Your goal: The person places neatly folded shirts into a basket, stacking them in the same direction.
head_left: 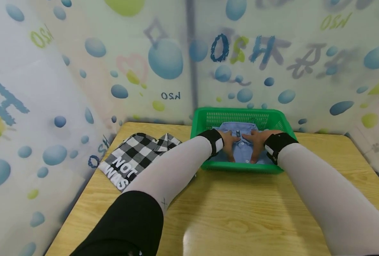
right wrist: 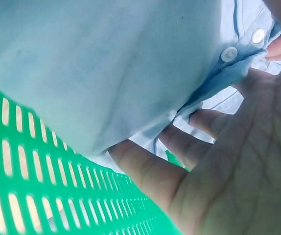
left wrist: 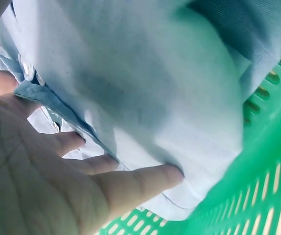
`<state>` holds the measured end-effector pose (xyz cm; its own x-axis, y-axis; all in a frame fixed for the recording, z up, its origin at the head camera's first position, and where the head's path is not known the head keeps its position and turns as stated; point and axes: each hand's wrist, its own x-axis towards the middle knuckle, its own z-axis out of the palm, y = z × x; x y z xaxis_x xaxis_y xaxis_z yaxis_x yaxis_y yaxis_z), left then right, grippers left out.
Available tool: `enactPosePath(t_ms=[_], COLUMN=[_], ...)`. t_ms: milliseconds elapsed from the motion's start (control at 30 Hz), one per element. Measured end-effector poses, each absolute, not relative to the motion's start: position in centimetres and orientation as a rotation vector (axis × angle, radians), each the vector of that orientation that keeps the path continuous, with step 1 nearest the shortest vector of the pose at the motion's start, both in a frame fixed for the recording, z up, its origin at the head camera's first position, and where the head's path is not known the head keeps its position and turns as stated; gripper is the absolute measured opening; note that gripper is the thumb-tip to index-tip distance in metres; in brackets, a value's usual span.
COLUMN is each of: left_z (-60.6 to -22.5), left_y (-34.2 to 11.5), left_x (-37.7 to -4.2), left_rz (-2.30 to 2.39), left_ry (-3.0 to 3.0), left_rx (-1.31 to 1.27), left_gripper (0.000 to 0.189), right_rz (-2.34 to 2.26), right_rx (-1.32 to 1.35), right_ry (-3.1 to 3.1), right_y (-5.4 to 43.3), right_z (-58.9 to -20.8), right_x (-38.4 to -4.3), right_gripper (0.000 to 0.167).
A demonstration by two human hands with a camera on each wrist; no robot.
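A light blue buttoned shirt (head_left: 243,152) lies folded inside a green plastic basket (head_left: 244,168), its collar toward the back wall. My left hand (head_left: 229,144) rests on the shirt's left side near the collar, fingers spread. Opposite it, my right hand (head_left: 257,143) touches the right side, also with spread fingers. In the left wrist view, the extended fingers (left wrist: 145,183) lie against the cloth along the collar's edge. White buttons (right wrist: 229,54) show beside the right hand in its wrist view. Both thumbs point inward toward the dark neck label (head_left: 238,133).
Left of the basket, a black-and-white checked garment (head_left: 141,151) with white lettering lies folded on the wooden table (head_left: 240,209), partly behind my left forearm. A patterned curtain (head_left: 164,78) stands close behind the basket and along the left side.
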<state>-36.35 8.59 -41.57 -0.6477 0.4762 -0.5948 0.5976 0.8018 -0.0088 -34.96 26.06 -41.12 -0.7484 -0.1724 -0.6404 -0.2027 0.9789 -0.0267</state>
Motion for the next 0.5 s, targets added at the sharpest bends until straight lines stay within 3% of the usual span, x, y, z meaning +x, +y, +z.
enactPosePath(t_ms=[500], left_z=[-37.7], left_y=[7.3], left_x=[-33.4], left_rz=[-0.139], left_ry=[2.423], left_rx=[0.766], left_gripper=[0.106], right_rz=[-0.050], right_rx=[-0.259], right_ry=[2.427], right_y=[26.3], right_z=[-40.4], right_x=[-34.4], right_gripper=[0.133])
